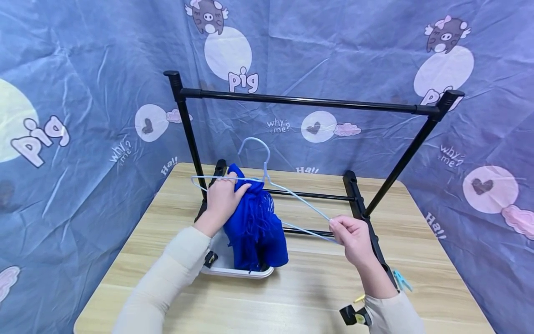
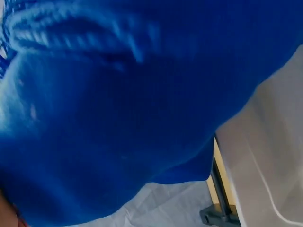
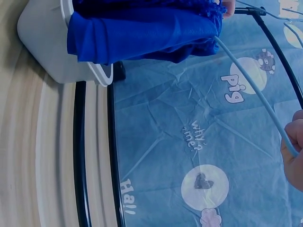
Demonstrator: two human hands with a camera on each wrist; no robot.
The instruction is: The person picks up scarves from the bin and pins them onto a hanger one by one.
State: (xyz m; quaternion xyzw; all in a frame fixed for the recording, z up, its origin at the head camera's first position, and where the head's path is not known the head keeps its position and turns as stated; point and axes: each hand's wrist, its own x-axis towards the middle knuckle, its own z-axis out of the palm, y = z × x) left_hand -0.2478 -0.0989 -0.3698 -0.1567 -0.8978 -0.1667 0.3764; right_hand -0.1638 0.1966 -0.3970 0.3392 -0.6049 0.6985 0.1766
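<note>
My left hand (image 1: 223, 198) grips a blue fringed scarf (image 1: 254, 232) near its top, by the left arm of a light-blue clothes hanger (image 1: 298, 197). The scarf hangs down over a white bin, its fringe on the front. With thumb and fingers, my right hand (image 1: 352, 236) pinches the hanger's right corner. The hanger's hook points up. In the right wrist view, the hanger's lower bar (image 3: 251, 82) runs from my right hand to the scarf (image 3: 142, 35), which covers the rest of it. Scarf cloth (image 2: 118, 104) fills most of the left wrist view, hiding the left fingers.
A black clothes rack (image 1: 308, 100) stands behind the hands on a wooden table (image 1: 292, 297). Beneath the scarf sits the white bin (image 1: 233, 272), with a black clip (image 1: 210, 259) at its rim. Near my right wrist lie a turquoise clothespin (image 1: 402, 280) and another black clip (image 1: 354, 315).
</note>
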